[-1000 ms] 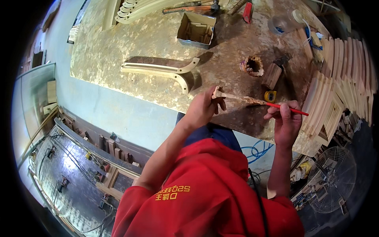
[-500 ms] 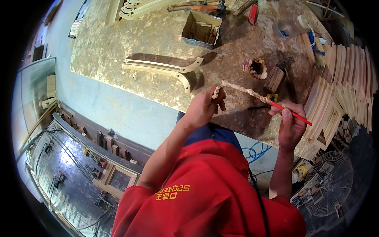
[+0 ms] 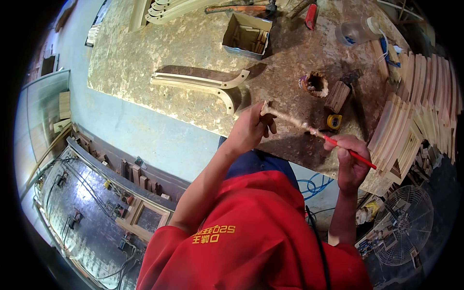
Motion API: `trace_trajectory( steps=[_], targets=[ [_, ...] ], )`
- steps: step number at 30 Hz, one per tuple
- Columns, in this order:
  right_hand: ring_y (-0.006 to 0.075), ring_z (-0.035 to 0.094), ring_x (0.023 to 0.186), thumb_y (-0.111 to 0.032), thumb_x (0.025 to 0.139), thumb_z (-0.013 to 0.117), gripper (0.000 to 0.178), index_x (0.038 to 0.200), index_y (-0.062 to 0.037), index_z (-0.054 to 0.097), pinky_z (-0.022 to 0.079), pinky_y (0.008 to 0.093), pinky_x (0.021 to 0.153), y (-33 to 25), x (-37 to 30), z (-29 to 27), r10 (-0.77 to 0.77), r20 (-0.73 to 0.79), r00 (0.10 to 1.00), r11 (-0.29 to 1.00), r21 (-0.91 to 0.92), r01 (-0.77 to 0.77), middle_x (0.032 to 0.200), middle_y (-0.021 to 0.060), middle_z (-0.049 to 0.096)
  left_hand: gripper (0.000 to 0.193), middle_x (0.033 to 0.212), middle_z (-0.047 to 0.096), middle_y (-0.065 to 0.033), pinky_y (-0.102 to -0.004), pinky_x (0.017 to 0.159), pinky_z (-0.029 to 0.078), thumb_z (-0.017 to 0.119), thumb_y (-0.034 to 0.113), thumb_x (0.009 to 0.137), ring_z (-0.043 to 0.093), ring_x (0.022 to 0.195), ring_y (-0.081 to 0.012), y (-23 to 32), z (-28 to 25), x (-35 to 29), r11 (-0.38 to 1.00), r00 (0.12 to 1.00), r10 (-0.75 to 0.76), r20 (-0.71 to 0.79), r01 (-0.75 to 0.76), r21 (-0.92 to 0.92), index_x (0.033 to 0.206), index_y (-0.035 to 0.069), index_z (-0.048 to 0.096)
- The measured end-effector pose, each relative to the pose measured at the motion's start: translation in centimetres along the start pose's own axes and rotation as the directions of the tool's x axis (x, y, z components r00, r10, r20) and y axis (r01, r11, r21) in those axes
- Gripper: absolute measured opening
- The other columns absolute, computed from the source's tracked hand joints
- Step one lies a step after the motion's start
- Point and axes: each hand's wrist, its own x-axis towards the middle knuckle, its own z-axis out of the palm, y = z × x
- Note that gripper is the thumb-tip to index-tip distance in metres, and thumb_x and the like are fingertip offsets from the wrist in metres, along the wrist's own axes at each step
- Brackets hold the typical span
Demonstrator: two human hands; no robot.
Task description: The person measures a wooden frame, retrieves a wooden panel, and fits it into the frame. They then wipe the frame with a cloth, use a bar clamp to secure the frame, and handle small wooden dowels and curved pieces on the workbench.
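Note:
My right hand [image 3: 352,157] is closed round the red handle of a long brush [image 3: 309,128], whose shaft is crusted with pale, dried-looking glue. The brush's far tip meets the closed fingers of my left hand [image 3: 247,126]. Small wooden dowels are pinched in that hand; the brush tip and fingers now mostly hide them. Beyond my left hand, two curved wooden pieces [image 3: 193,84] with holes lie on the workbench [image 3: 121,63]. A glue pot [image 3: 316,83] with a thickly crusted rim stands beyond the brush.
An open box [image 3: 245,51] holds wooden pegs. A hammer [image 3: 263,8], a red knife [image 3: 310,17] and a clear plastic bottle [image 3: 357,32] lie farther back. Near the pot are a wooden block [image 3: 337,96] and yellow tape measure [image 3: 334,121]. Stacked wooden strips [image 3: 394,128] and a fan [image 3: 403,224] are at right.
The brush has moved left and slightly down with my right hand, bringing its tip onto the fingers of my left hand. The tape measure is now more exposed. My left hand has barely moved.

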Motion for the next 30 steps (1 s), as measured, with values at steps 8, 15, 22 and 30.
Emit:
trace_trajectory(
  steps=[8,15,22,30],
  targets=[
    [0.0263,0.069,0.092,-0.007,0.102,0.062,0.011,0.11,0.0009,0.062,0.057,0.0369,0.085,0.9,0.5,-0.5,-0.114,0.067,0.991,0.991,-0.066,0.119,0.103,0.0202,0.07,0.028,0.079,0.065,-0.0069,-0.0298,0.063,0.05,0.048,0.025,0.111,0.06,0.068,-0.0137,0.6,0.3,0.2,0.997,0.997,-0.066,0.031,0.067,-0.023,0.101,0.002,0.058],
    [0.0269,0.07,0.092,-0.005,0.102,0.062,0.011,0.11,0.0017,0.062,0.057,0.0368,0.085,0.5,0.1,-1.1,-0.148,0.061,0.987,0.979,-0.131,0.155,0.105,0.0206,0.071,0.029,0.077,0.064,-0.0063,-0.0296,0.063,0.049,0.048,0.027,0.112,0.059,0.067,-0.0132,0.6,0.7,0.2,0.994,0.995,-0.095,-0.003,0.095,-0.049,0.103,0.002,0.059],
    [0.0245,0.069,0.089,-0.004,0.102,0.06,0.01,0.11,0.0018,0.062,0.056,0.0352,0.083,-0.1,-0.3,-1.8,-0.144,0.005,0.99,0.97,-0.196,0.142,0.103,0.0197,0.07,0.024,0.076,0.063,-0.0055,-0.0283,0.062,0.048,0.048,0.024,0.111,0.058,0.066,-0.0121,0.4,1.5,0.6,0.997,0.999,-0.025,0.035,0.028,-0.069,0.105,0.002,0.058],
    [0.0149,0.065,0.088,-0.009,0.101,0.066,0.015,0.111,0.0012,0.061,0.053,0.03,0.079,5.2,3.9,-5.1,0.077,-0.141,0.987,0.817,-0.559,-0.143,0.096,0.0076,0.068,0.029,0.078,0.064,-0.0055,-0.0253,0.062,0.048,0.05,0.028,0.112,0.057,0.065,-0.0107,-0.8,2.6,-0.4,0.962,0.995,0.08,0.06,-0.061,-0.266,0.105,0.001,0.059]
  ],
)
